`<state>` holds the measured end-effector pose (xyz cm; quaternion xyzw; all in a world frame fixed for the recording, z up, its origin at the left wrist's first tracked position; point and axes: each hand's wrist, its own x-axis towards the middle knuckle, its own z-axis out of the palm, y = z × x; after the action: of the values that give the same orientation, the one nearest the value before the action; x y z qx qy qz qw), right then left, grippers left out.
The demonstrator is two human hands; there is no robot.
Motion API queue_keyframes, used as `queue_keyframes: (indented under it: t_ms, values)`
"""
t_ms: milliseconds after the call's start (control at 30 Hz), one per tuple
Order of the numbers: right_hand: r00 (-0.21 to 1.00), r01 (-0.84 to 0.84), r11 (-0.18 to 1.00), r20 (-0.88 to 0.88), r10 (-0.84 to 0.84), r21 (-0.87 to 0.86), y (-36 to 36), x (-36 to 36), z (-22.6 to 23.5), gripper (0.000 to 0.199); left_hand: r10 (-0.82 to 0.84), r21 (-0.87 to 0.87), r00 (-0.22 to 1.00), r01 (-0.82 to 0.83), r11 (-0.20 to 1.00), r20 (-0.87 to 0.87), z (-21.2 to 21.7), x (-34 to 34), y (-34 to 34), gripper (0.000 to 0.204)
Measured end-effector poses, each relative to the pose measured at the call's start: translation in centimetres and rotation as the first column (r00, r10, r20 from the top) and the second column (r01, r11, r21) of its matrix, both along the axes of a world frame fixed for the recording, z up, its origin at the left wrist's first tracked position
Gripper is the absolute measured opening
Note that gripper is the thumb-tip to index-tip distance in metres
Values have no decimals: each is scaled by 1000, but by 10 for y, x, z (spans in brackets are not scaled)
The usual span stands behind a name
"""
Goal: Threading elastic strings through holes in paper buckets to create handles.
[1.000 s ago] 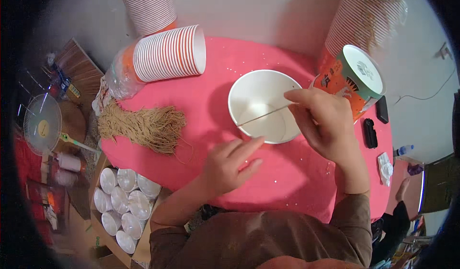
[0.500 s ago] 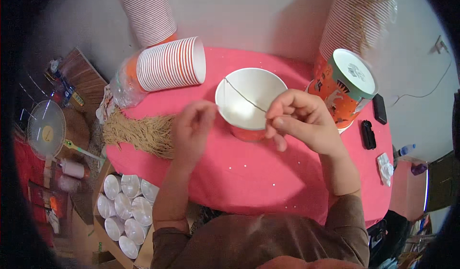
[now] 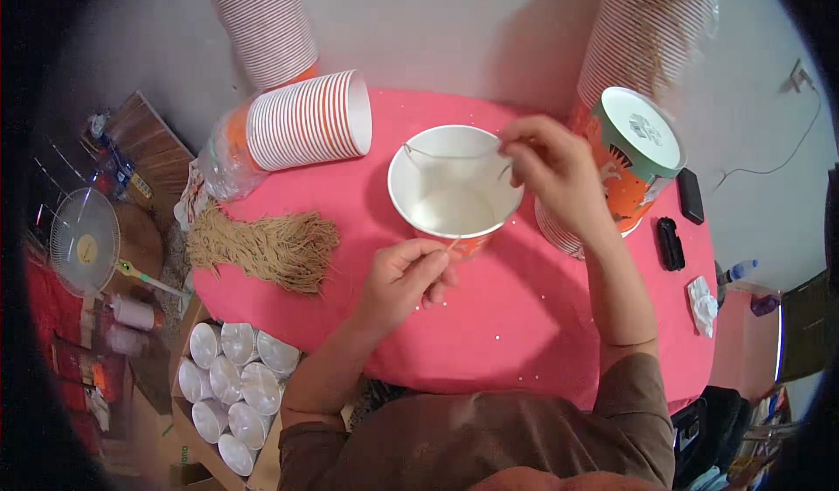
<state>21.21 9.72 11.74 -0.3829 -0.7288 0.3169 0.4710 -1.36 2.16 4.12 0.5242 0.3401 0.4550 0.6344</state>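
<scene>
A paper bucket, white inside and orange outside, stands upright before me on the pink tablecloth. A thin cord runs from the far left of its rim across the opening to my right hand. That hand is closed in a pinch on the cord over the right rim, and a short dark end shows beneath its fingers. My left hand is at the bucket's near side, fingertips pinched on a thin pale end of something like cord. A bundle of tan cords lies to the left.
Nested paper buckets lie at the back left, with another stack behind. At the right, an upturned orange-and-green bucket stands before a tall stack. A carton of white cups sits lower left. A black case lies right.
My left hand has moved right and nearer me, to the bucket's front, and pinches a thin end. My right hand has risen to the far right rim, drawing the cord across the opening.
</scene>
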Motion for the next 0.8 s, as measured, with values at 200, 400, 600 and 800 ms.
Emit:
queue_keyframes:
  t_ms: [200, 400, 600, 800]
  values:
    - [938, -303, 947, 210, 278, 103, -39, -9, -1, 46, 178, 347, 955, -87, 934, -239, 3, 8, 8, 18]
    - [935, -264, 964, 237, 263, -26, -53, -9, -11, 40, 208, 391, 923, -69, 918, -323, 27, 24, 8, 13]
    - [953, -217, 952, 257, 159, 216, -39, 4, -17, 11, 358, 714, 869, -9, 700, -341, 20, 26, 21, 13]
    - [952, -35, 943, 300, -69, 330, -19, 20, -16, 10, 555, 754, 708, -48, 655, -437, 4, 19, 16, 14]
